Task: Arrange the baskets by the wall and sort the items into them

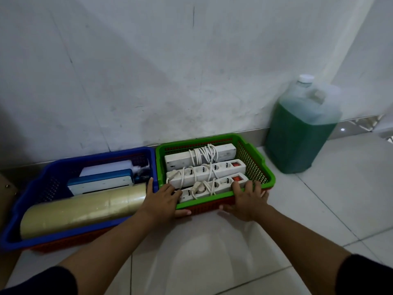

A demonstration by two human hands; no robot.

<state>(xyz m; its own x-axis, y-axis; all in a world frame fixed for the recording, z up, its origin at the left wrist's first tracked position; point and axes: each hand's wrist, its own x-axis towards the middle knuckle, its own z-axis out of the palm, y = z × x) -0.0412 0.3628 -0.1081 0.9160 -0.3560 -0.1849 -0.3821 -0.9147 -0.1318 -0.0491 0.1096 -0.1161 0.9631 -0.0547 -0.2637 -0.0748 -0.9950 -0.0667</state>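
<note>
A green-rimmed basket (pixel 258 161) with red mesh sides sits on the floor against the wall. It holds three white power strips (pixel 212 172) with wound cords. My left hand (pixel 164 200) grips its near left rim, fingers inside and thumb under the front wall. My right hand (pixel 247 199) grips the near right rim the same way. Touching its left side is a blue-rimmed basket (pixel 32 188) holding a stack of clear tape rolls (pixel 85 207), a blue and white device (pixel 102 184) and a white bottle (pixel 119 167).
A large jug of green liquid (pixel 302 128) stands by the wall right of the green basket. A brown wooden edge (pixel 7 188) shows at far left. White floor tiles (pixel 234 252) spread in front.
</note>
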